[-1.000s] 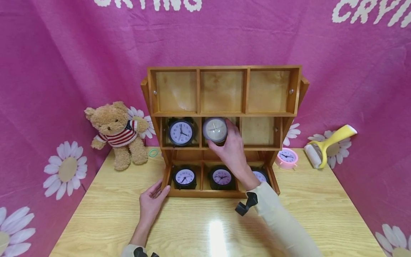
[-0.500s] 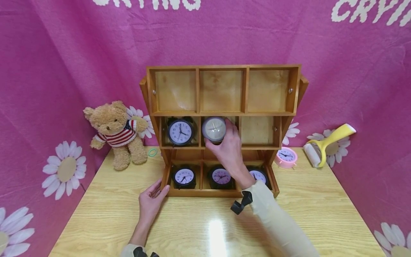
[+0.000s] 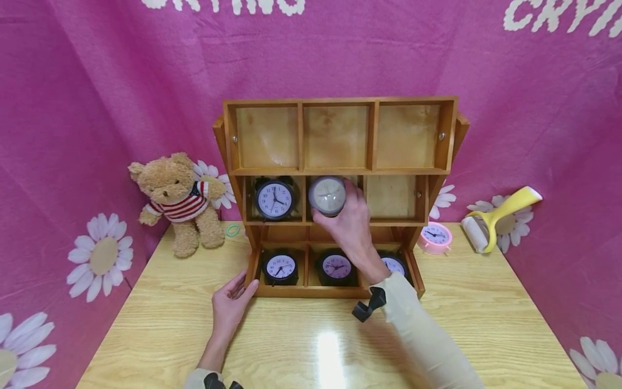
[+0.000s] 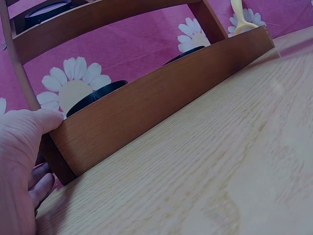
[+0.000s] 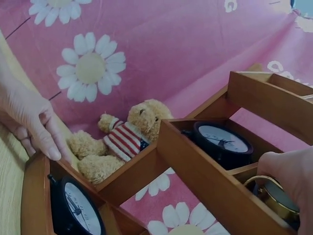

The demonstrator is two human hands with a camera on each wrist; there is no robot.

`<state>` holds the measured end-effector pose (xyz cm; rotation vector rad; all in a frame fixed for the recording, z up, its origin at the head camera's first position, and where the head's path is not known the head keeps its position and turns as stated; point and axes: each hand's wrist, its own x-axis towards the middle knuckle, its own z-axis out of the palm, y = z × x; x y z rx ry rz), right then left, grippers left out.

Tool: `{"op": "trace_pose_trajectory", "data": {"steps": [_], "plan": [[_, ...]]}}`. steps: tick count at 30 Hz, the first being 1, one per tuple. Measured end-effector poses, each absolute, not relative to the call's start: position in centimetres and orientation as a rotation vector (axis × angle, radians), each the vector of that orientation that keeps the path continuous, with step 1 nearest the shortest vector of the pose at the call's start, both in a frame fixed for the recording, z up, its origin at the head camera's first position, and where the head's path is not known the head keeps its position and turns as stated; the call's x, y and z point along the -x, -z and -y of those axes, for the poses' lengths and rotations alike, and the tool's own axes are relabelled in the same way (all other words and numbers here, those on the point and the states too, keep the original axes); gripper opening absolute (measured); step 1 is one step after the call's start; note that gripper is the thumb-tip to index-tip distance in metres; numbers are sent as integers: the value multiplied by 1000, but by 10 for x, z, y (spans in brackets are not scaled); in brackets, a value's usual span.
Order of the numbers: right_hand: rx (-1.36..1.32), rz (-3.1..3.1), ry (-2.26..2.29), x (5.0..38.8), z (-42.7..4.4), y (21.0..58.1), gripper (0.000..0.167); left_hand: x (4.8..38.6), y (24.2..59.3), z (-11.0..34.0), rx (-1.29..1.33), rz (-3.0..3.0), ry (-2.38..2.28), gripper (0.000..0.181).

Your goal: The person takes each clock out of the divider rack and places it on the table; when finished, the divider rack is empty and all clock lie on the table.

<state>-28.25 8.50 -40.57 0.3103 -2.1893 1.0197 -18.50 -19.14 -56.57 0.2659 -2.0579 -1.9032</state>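
In the head view, my right hand (image 3: 347, 224) holds a round gold-bodied clock (image 3: 328, 195) by its side, at the middle compartment of the wooden shelf's (image 3: 340, 292) middle tier. The right wrist view shows the clock's gold rim (image 5: 264, 180) beside my thumb. Left of it, a black clock (image 3: 274, 200) sits in the same tier. My left hand (image 3: 229, 308) grips the lower left corner of the shelf, thumb on the top edge, as the left wrist view also shows. Black clocks occupy the bottom tier: left (image 3: 280, 267), middle (image 3: 336, 267) and right (image 3: 394, 266), the last partly behind my right forearm.
A teddy bear (image 3: 177, 202) in a striped shirt and a green ring (image 3: 232, 230) are left of the shelf. At right are a pink clock (image 3: 435, 237) and a yellow-handled roller (image 3: 495, 219). Pink cloth (image 3: 340, 54) hangs behind the wooden table (image 3: 282, 346).
The gold-bodied clock has tilted slightly in my right hand, and less of its gold lower side shows in the head view. My left hand stays on the shelf corner.
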Motion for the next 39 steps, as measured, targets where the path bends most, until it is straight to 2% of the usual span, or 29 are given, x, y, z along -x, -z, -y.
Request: {"op": "trace_pose_trajectory", "data": {"steps": [20, 39], "plan": [[-374, 2113, -1065, 252, -104, 385, 84, 188, 565, 190, -242, 2066, 1902, 47], [-333, 2087, -1097, 214, -139, 401, 91, 186, 566, 191, -279, 2067, 1912, 47]]}}
